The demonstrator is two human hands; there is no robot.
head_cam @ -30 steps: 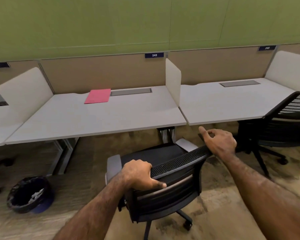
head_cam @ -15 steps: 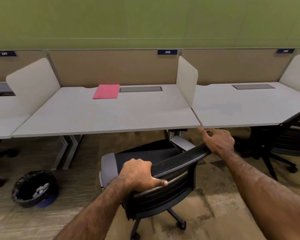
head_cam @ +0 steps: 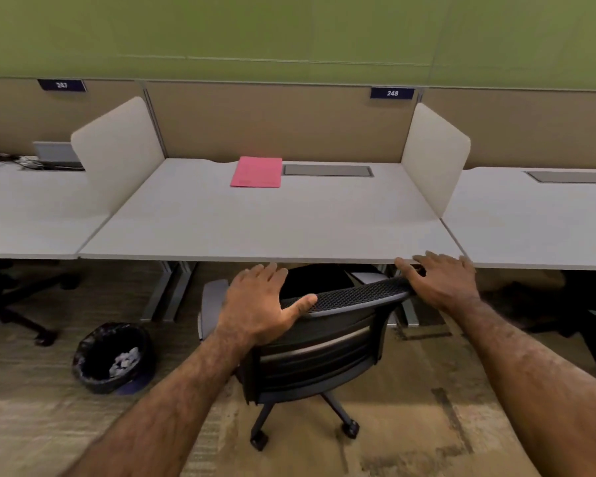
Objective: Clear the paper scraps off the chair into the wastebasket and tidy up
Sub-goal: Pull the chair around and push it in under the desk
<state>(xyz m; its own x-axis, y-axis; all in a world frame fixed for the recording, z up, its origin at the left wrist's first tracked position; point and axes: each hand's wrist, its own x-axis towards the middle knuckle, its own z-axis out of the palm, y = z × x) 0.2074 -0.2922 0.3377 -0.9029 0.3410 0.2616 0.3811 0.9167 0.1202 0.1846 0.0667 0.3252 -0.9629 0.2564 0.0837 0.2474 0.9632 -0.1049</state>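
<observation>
A black mesh-backed office chair (head_cam: 324,352) stands tucked under the front edge of the middle desk (head_cam: 255,232), its seat mostly hidden beneath the desktop. My left hand (head_cam: 258,304) rests flat on the left end of the backrest's top rail, fingers spread. My right hand (head_cam: 437,284) lies on the right end of the rail, fingers apart and reaching the desk edge. A black-lined wastebasket (head_cam: 112,356) sits on the floor to the chair's left, with crumpled paper scraps (head_cam: 124,359) inside.
A pink folder (head_cam: 257,172) lies at the back of the middle desk beside a grey cable hatch (head_cam: 327,170). White dividers (head_cam: 434,156) separate the desks. Other black chairs stand at the far left (head_cam: 11,297) and far right (head_cam: 589,304). Desk legs (head_cam: 167,290) stand near the wastebasket.
The chair has rolled forward under the desk. Both hands have gone from gripping the backrest rail to lying flat on it with fingers spread. The view has shifted left and closer.
</observation>
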